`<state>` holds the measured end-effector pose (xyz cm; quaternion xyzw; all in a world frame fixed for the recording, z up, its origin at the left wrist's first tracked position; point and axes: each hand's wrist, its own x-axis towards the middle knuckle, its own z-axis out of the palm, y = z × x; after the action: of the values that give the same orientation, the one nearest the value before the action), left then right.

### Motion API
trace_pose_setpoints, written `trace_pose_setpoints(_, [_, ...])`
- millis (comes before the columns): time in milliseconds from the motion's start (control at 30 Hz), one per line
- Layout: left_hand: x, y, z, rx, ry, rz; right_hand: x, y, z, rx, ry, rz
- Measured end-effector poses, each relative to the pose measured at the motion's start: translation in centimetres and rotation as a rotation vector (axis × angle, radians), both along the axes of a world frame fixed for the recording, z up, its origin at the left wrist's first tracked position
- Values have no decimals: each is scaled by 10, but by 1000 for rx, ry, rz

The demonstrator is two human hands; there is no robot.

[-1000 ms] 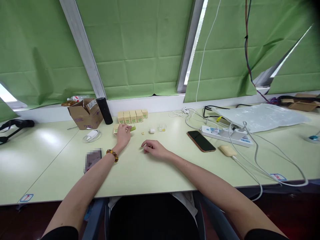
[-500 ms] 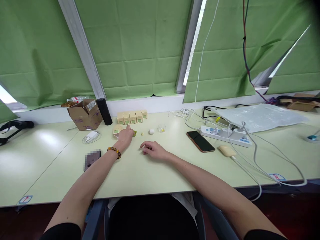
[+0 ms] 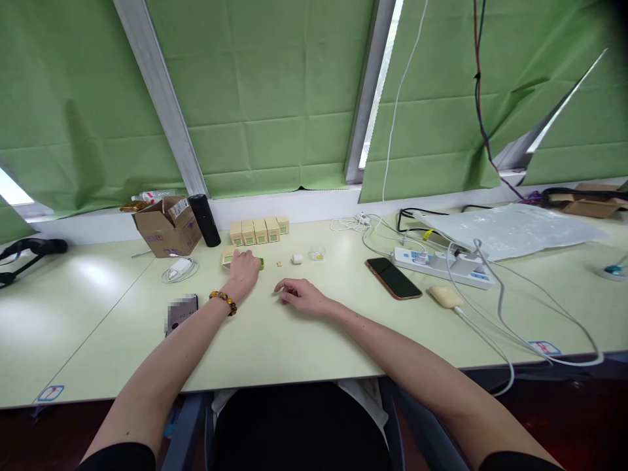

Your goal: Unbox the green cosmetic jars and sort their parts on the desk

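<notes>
Black cylinder (image 3: 205, 221) beside 1 open carton (image 3: 171, 234); dark-screened phone (image 3: 393, 278) near power strip (image 3: 441, 271)

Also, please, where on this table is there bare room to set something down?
Bare tabletop lies between the right hand and the dark phone. Another patch lies left of the grey phone, toward the near edge. It is crowded around the power strip and by the left hand, near the row of small boxes.

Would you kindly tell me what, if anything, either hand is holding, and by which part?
The left hand is at the small box and a green item, hiding any grip, so its hold cannot be told. The right hand shows nothing held.
</notes>
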<state>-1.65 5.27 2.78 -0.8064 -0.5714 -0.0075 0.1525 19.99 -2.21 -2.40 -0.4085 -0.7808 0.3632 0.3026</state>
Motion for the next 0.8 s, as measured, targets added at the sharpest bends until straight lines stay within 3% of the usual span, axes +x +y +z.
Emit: trace_pose_setpoints(800, [0,-5,1,16,10,10,-1,0,0,5,6,1])
